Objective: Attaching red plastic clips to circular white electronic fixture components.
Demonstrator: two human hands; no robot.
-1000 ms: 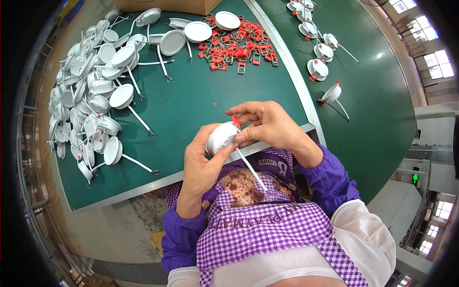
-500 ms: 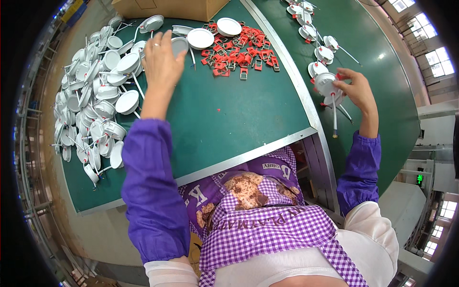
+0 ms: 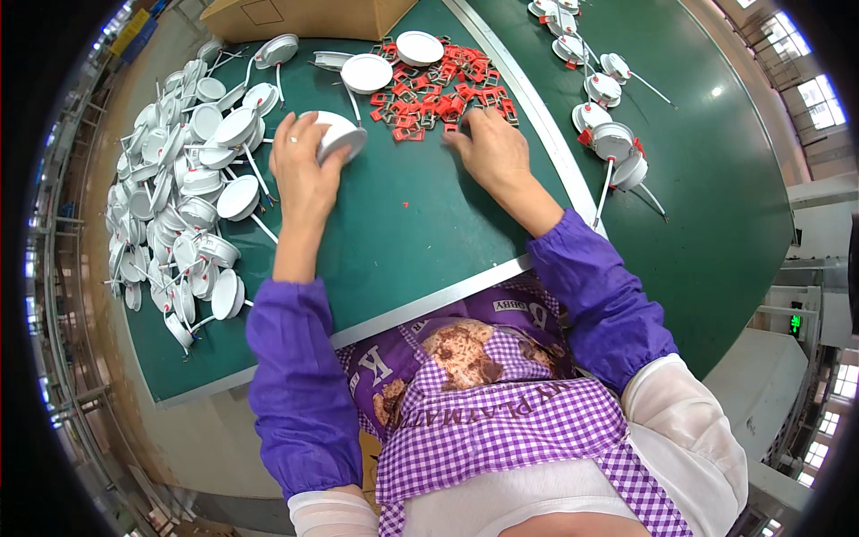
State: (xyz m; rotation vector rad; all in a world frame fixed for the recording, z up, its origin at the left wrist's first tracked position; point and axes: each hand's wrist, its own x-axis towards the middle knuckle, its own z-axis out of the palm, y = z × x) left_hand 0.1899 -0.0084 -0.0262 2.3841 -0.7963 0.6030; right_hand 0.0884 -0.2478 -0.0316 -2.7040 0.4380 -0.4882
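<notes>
In my left hand (image 3: 306, 166) is a white round downlight (image 3: 341, 136), gripped by its rim with the fingers behind it and the thumb in front. My right hand (image 3: 494, 154) is at the near edge of a heap of red spring clips (image 3: 438, 89), its thumb and forefinger apart beside a clip; the other fingertips are partly hidden. Two more white downlights (image 3: 367, 73) lie face up against the heap's left side. A large pile of white downlights with cables (image 3: 192, 179) covers the left part of the green table.
A cardboard box (image 3: 304, 20) stands at the far edge. A metal rail (image 3: 537, 134) divides my table from the green surface (image 3: 707, 224) on the right. There, several downlights with red clips fitted (image 3: 613, 141) lie in a line, cables trailing.
My right hand has let go of a downlight on the right-hand surface and come left to the red clips. My left hand has drawn a downlight nearer and tilted it.
</notes>
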